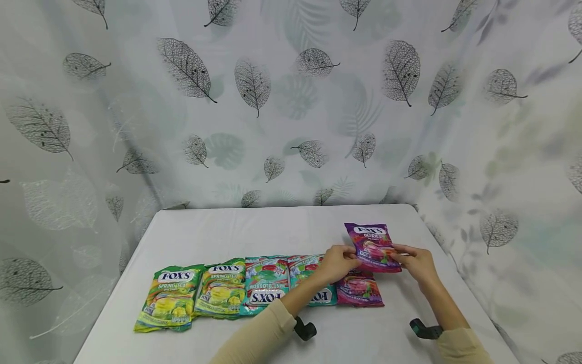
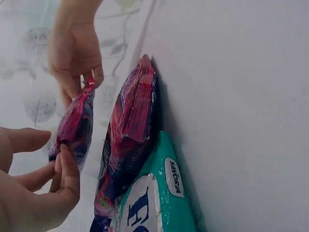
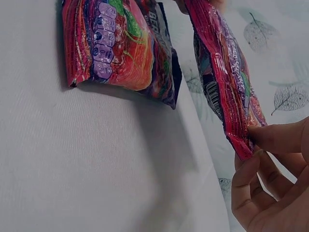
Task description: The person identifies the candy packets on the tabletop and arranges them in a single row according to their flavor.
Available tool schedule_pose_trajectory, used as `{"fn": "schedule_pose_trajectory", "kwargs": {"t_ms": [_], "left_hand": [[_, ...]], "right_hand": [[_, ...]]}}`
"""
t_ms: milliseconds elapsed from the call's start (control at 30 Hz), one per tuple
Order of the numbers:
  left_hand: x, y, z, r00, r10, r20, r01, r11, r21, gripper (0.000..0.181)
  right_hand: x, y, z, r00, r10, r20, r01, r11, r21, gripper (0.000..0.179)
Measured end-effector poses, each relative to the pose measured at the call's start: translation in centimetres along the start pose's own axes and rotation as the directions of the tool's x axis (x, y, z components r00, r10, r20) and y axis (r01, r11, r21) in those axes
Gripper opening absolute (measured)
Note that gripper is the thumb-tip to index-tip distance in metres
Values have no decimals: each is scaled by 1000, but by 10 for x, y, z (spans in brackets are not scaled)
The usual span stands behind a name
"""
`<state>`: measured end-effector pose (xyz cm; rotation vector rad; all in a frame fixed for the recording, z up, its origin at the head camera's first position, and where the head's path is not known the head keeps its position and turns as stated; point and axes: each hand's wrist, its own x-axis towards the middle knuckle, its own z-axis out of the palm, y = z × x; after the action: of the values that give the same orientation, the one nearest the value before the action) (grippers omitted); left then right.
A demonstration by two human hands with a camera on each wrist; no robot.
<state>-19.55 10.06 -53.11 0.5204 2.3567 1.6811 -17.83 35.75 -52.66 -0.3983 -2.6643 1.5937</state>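
A purple bag of Fox's Berries candy [image 1: 372, 246] is held up between both hands, above a second purple candy bag [image 1: 360, 289] lying on the table. My left hand [image 1: 337, 264] pinches its lower left corner; in the left wrist view the thumb and fingers [image 2: 70, 166] are on either side of the bag's edge. On the opposite side, my right hand [image 1: 417, 264] grips the lower right edge, thumb and forefinger pinching the crimped corner in the right wrist view. My left forearm hides part of a teal mint candy bag [image 1: 324, 297].
Left of the purple bags, a row holds another teal bag [image 1: 267, 283] and two yellow-green Spring Tea bags [image 1: 221, 290], [image 1: 170, 301]. All lie on a white-covered table [image 1: 254, 227]. A leaf-print curtain [image 1: 291, 121] hangs behind and at both sides.
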Motion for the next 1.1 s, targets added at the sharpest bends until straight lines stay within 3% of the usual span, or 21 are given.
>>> {"fn": "schedule_pose_trajectory", "kwargs": {"t_ms": [367, 800, 1100], "left_hand": [[-3, 2, 13, 999, 10, 40, -8, 999, -44, 36], [-12, 7, 28, 996, -38, 76, 40, 999, -19, 40], [-18, 13, 36, 996, -18, 88, 14, 999, 46, 38]], "right_hand": [[-10, 11, -11, 1000, 13, 3, -13, 1000, 6, 48], [-25, 25, -21, 999, 47, -8, -47, 999, 5, 54], [-33, 35, -30, 999, 53, -6, -53, 999, -6, 52]]}}
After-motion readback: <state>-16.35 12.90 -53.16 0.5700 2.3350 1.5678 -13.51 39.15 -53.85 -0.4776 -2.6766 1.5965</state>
